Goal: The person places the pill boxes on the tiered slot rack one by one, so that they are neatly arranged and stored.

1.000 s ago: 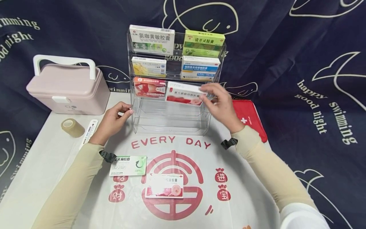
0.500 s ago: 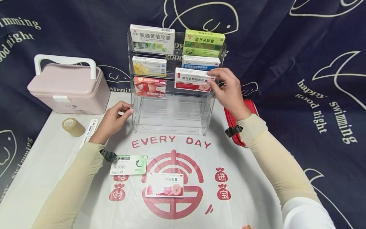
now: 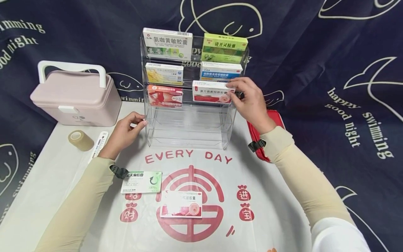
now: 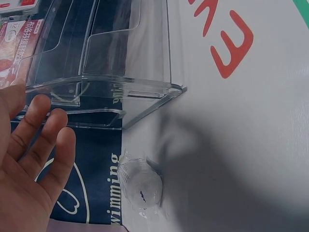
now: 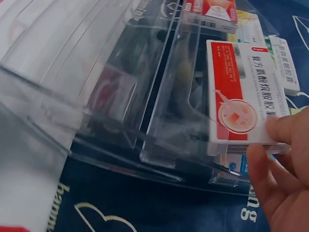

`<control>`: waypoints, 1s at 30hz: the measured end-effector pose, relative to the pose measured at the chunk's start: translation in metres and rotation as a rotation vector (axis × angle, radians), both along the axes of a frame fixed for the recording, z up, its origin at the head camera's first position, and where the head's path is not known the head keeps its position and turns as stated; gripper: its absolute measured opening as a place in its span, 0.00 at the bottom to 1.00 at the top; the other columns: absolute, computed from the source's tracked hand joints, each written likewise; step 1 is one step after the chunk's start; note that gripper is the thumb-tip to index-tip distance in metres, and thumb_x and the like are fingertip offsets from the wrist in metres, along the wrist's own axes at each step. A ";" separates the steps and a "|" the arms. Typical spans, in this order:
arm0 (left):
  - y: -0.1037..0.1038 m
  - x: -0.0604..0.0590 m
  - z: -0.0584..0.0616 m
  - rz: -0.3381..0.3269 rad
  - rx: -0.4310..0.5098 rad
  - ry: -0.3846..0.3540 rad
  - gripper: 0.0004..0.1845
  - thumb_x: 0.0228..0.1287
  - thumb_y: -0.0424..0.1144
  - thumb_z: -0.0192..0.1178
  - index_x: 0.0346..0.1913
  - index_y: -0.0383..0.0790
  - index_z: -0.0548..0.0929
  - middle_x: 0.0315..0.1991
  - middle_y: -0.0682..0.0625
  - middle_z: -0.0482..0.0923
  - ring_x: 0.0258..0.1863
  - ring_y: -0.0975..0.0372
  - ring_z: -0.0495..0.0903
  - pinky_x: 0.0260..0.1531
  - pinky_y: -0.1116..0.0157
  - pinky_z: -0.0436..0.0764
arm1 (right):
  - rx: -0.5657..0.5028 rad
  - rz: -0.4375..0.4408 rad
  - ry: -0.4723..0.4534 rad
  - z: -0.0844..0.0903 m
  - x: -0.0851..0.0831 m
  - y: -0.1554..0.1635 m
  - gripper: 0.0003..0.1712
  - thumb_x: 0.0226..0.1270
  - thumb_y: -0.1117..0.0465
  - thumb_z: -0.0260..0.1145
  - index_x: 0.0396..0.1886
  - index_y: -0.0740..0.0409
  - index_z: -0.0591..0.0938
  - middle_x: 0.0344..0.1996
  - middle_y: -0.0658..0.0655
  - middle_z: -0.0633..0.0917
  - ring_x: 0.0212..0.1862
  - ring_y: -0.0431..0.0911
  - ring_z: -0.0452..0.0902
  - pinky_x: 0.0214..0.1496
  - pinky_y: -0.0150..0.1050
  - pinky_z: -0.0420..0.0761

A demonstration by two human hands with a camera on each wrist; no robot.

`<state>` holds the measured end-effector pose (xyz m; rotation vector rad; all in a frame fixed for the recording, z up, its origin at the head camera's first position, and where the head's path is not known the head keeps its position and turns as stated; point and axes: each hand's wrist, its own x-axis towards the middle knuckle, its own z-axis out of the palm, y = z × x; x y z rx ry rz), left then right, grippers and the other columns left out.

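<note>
The right hand [image 3: 250, 101] is pinching one end of a flat red-and-white box [image 3: 210, 92], thumb on the printed face, a fingertip at the short edge, only the box's thickness between them. That crisp card box stretches left from the fingertips, upright at the third shelf of a clear plastic rack [image 3: 189, 112]; whether its base rests in the shelf, I can't tell. Across from it, the left hand [image 3: 125, 131] pinches the rack's thin, hard side edge, its other fingers loosely bent and slightly apart. Just above the right fingers stands a blue-and-white box [image 3: 220, 71]; up and right of the left fingertips, a glossy red box [image 3: 165, 96]. Below the left fingers, flat on the smooth white tablecloth [image 3: 264, 210], lies a green-and-white box [image 3: 143, 182], with a pink-and-white box [image 3: 181, 204] just beside it. Out left of those fingers, there's a round tan tape roll [image 3: 82, 140] with a hollow core, and a smooth, round-cornered pink case [image 3: 73, 99].
</note>
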<state>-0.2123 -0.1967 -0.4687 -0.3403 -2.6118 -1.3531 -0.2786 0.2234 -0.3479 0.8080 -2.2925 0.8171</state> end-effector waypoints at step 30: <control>0.000 -0.001 -0.002 0.007 -0.002 -0.002 0.14 0.76 0.42 0.60 0.54 0.35 0.80 0.42 0.44 0.84 0.38 0.59 0.78 0.39 0.65 0.76 | 0.253 -0.002 0.011 0.006 0.003 0.001 0.13 0.62 0.68 0.75 0.47 0.58 0.87 0.49 0.55 0.85 0.49 0.50 0.82 0.48 0.50 0.82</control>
